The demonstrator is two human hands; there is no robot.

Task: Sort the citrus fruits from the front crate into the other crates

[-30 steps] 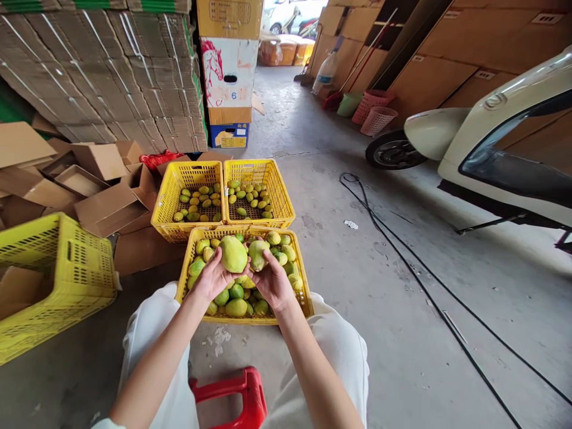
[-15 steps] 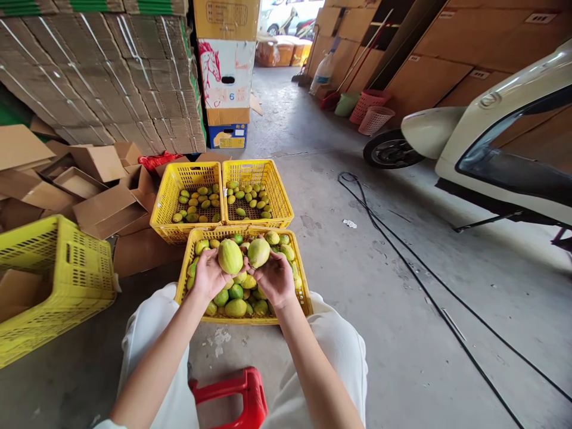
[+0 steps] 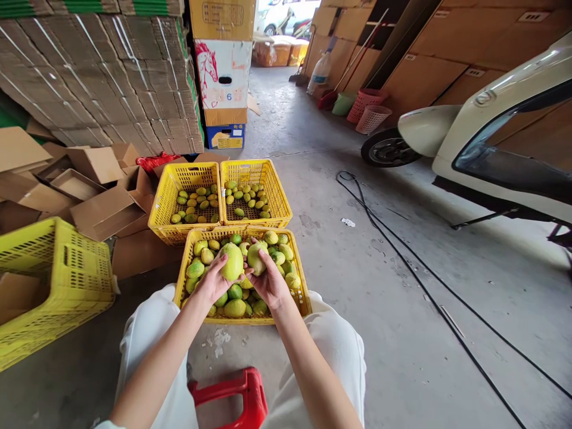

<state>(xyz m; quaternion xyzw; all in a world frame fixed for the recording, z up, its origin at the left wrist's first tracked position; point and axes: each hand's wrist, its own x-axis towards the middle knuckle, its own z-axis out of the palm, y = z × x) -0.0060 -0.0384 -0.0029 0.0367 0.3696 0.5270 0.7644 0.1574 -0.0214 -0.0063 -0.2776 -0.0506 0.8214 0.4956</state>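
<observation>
Yellow-green, the left fruit is gripped by the left hand; the right hand pinches the right fruit between thumb and fingers – both above the front crate. Neither is set down yet. Work looks part-done, with plenty remaining: the left crate at eleven o'clock and right crate at twelve hold a low layer each, the front crate far more. Its back rim stands between hands and those two. Around – side crate at nine, cartons at ten, stool at six, cable at three, scooter at two.
</observation>
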